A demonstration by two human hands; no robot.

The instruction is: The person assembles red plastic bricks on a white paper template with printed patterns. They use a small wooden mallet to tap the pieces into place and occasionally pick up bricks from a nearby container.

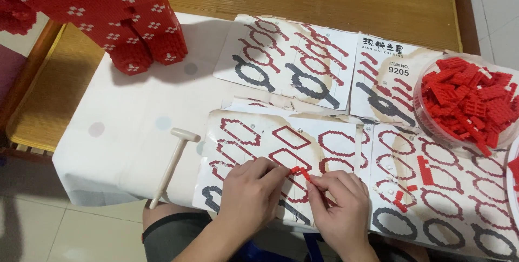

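Red plastic, small: a short strip of joined building bricks [299, 171] sits between the fingertips of both hands, just above the near instruction sheet. The left hand [251, 194] pinches the strip's left end with thumb and forefinger; the right hand [338, 200] pinches its right end the same way. Both grips are closed on the strip, the other fingers curled loosely under.

Beneath the hands lies a worn, stained paper instruction sheet [281, 143] printed with red and black ring-shaped outlines. More such sheets [292, 59] lie farther off and to the right, overlapping at the edges. A few loose red bricks [403, 197] rest on the sheet just right of the right hand.

At the far right stands a round clear plastic tub [467, 100] heaped with red bricks. To the left of the hands a small cream-coloured plastic hammer [172, 163] lies on the white cloth-covered table [124, 132]. At the far left corner stands a large red brick-built model with white flower marks [108, 13].
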